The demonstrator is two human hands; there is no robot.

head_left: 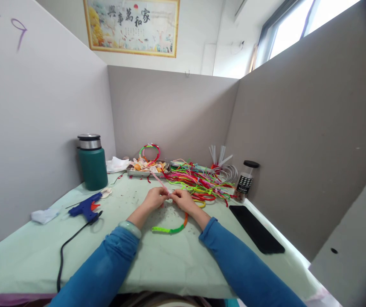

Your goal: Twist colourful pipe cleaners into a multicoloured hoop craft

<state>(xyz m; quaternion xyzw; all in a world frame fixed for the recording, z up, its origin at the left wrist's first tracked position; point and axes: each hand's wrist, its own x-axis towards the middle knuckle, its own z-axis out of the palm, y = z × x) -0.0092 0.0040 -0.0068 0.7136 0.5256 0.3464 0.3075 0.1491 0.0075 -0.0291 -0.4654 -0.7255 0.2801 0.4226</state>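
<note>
My left hand (156, 198) is closed on a pale pink fuzzy stem (159, 180), whose free end points up and left toward the metal tray. Right beside it, my right hand (183, 199) pinches the same stem, fingertips nearly touching the left ones. A curved band of joined stems, green (170, 230) and orange, lies on the table below the hands and passes under my right hand. A yellow stem (200, 204) shows on that hand's far side.
Behind the hands are a metal tray (140, 173) of small pieces, a colourful ring (159, 153) and a heap of fuzzy stems (198, 179). A green bottle (92, 168) and blue glue gun (85, 207) stand left; a jar (245, 183) and black phone-like slab (256, 229) right.
</note>
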